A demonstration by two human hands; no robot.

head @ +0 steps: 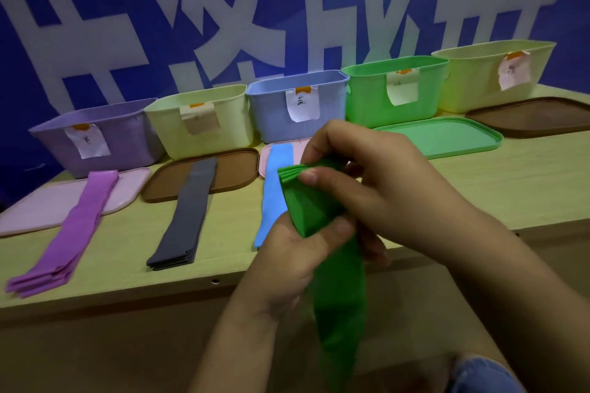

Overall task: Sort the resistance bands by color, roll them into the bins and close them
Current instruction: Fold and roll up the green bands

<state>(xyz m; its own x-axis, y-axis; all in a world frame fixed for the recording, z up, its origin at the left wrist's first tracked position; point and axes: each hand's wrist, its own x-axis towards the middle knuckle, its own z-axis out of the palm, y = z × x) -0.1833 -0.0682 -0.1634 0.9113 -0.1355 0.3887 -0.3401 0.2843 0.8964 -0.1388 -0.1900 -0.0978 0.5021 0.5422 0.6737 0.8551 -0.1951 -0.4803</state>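
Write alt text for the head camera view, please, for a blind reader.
Both hands, left hand and right hand, hold a stack of green bands above the table edge. Purple bands, grey bands and blue bands lie before five open bins.

Single head-worn wide-angle view, looking forward and down across the table [223, 252] toward the blue wall [95, 9]. Both hands sit close to the lens at lower centre; the bins [297, 105] line the far edge. Straight edges bow near the borders.
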